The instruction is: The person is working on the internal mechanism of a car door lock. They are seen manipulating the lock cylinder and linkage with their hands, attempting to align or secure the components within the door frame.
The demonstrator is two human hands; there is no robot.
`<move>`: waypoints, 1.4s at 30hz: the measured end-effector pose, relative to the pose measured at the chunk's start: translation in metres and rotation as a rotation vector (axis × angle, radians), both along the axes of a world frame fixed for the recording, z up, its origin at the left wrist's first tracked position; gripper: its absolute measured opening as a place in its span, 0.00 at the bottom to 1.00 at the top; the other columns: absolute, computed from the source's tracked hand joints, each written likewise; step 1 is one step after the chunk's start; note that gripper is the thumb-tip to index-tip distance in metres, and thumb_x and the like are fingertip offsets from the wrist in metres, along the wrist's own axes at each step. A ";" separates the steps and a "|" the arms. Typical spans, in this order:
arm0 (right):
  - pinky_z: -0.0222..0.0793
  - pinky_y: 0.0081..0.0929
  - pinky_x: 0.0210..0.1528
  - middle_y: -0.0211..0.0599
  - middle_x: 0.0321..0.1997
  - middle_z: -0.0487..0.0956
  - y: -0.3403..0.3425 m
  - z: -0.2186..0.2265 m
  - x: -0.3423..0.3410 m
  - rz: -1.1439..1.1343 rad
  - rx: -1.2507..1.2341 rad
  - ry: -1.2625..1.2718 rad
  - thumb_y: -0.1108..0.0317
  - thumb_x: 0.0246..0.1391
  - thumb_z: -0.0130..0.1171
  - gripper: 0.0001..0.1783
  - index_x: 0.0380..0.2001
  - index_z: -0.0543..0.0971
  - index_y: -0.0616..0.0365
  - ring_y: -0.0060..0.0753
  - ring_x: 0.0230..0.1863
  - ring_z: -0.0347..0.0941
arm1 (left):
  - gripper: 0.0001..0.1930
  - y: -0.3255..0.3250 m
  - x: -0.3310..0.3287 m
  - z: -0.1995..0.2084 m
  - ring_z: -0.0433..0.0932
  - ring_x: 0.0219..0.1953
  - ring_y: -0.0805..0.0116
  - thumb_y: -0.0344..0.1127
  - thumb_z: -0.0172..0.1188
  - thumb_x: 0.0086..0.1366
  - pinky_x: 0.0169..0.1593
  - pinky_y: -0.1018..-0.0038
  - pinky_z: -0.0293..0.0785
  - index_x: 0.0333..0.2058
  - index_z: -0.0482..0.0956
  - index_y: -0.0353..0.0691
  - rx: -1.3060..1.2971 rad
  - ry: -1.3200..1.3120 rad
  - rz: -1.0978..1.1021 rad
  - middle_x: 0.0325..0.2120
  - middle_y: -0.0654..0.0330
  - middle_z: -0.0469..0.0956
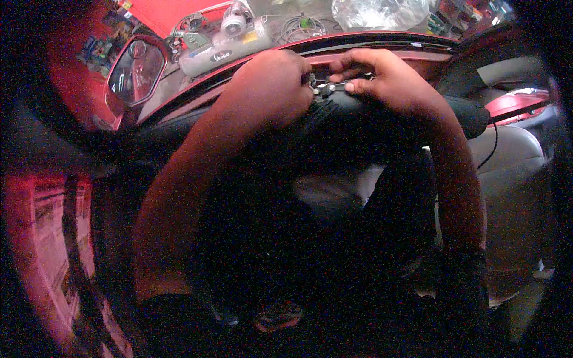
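Note:
Both my arms reach forward over a dark steering wheel area to the top of the dashboard. Between the hands is a small metal fitting, with shiny rounded bits and a short dark stem; its exact kind is too small to tell. My left hand is closed, knuckles up, its fingertips at the fitting's left side and mostly hidden. From the right, my right hand curls its fingers and thumb around the fitting's stem, with the thumb tip pressed against it.
Beyond the windshield edge lie an air compressor, coiled cable and a clear plastic bag. A side mirror is at the left. To the right stands a pale car seat, with a black cable hanging near it.

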State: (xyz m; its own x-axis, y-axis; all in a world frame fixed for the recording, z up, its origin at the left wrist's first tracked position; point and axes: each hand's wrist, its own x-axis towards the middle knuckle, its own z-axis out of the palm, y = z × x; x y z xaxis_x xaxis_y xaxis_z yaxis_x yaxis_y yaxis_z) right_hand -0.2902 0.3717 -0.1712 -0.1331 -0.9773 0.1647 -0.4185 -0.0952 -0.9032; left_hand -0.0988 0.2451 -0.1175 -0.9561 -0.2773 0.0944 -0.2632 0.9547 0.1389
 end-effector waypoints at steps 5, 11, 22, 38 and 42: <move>0.72 0.33 0.56 0.43 0.43 0.85 -0.009 -0.001 -0.021 0.219 0.029 0.350 0.72 0.54 0.65 0.13 0.43 0.83 0.64 0.35 0.49 0.79 | 0.13 0.014 -0.009 0.010 0.81 0.41 0.42 0.38 0.64 0.58 0.48 0.52 0.76 0.37 0.82 0.34 0.000 -0.204 0.018 0.35 0.43 0.82; 0.71 0.35 0.56 0.45 0.43 0.83 0.016 0.009 -0.016 0.238 -0.052 0.268 0.65 0.55 0.66 0.15 0.44 0.83 0.60 0.42 0.50 0.79 | 0.13 0.025 0.007 0.016 0.77 0.43 0.42 0.38 0.61 0.61 0.49 0.53 0.73 0.33 0.80 0.31 -0.059 -0.053 -0.041 0.33 0.44 0.79; 0.73 0.43 0.48 0.46 0.38 0.82 0.025 0.017 0.004 0.107 -0.024 0.411 0.61 0.52 0.68 0.15 0.40 0.84 0.57 0.52 0.44 0.78 | 0.12 0.040 0.020 0.039 0.76 0.41 0.45 0.38 0.61 0.60 0.46 0.54 0.74 0.30 0.76 0.34 -0.110 -0.159 -0.092 0.32 0.46 0.76; 0.70 0.42 0.50 0.44 0.38 0.79 0.040 0.020 0.018 0.041 -0.182 0.543 0.59 0.52 0.67 0.14 0.37 0.83 0.57 0.49 0.46 0.76 | 0.12 0.044 0.025 0.049 0.76 0.40 0.42 0.38 0.63 0.59 0.45 0.53 0.73 0.31 0.75 0.34 -0.022 -0.183 -0.056 0.32 0.46 0.76; 0.72 0.49 0.52 0.49 0.42 0.82 0.039 0.024 0.014 0.083 -0.039 0.460 0.56 0.55 0.64 0.16 0.39 0.83 0.57 0.54 0.50 0.77 | 0.12 0.044 0.029 0.048 0.75 0.38 0.43 0.38 0.63 0.59 0.44 0.54 0.73 0.30 0.73 0.34 -0.044 -0.167 -0.093 0.31 0.46 0.75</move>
State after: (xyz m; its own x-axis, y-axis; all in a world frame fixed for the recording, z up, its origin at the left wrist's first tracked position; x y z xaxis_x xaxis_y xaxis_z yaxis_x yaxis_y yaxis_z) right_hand -0.2758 0.4104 -0.1473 0.0406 -0.9735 0.2248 -0.7645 -0.1752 -0.6204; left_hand -0.0698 0.2892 -0.0699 -0.9808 -0.1862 -0.0574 -0.1895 0.9801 0.0585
